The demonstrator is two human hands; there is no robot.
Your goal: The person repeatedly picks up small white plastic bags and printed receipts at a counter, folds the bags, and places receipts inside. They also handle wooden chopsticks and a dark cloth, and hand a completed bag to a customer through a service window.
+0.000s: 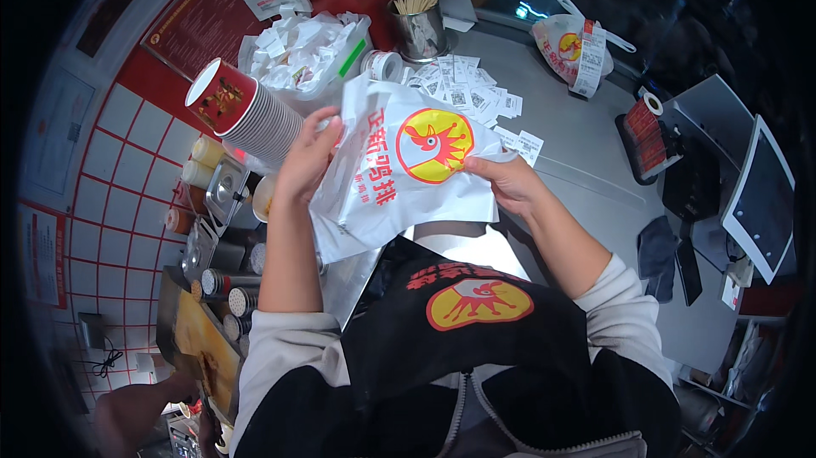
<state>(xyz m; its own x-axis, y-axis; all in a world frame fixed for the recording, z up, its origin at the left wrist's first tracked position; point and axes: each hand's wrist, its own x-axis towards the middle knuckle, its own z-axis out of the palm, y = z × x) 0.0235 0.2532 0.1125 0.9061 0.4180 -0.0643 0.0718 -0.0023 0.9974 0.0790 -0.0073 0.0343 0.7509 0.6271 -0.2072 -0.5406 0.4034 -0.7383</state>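
A white plastic carrier bag (pixel 408 171) with a yellow and red chicken logo is stretched between my two hands above the counter. My left hand (pixel 309 155) grips its left edge near the top, fingers bent round the film. On the other side, my right hand (pixel 507 180) pinches the bag's right edge beside the logo, thumb on top. Printed paper slips (pixel 468 91) lie on the counter just beyond the bag. To the left of the bag leans a stack of red paper cups (pixel 242 107), close to my left hand.
Behind stand a plastic tub of crumpled bags (pixel 306 53), a metal holder of wooden sticks (pixel 417 24) and a tied bag (pixel 570 53). A tablet screen (pixel 762 199) and a dark cloth (pixel 656 257) are right. Shakers (pixel 233 280) line the left; another person's hands (pixel 185 384) work at a cutting board (pixel 204 343).
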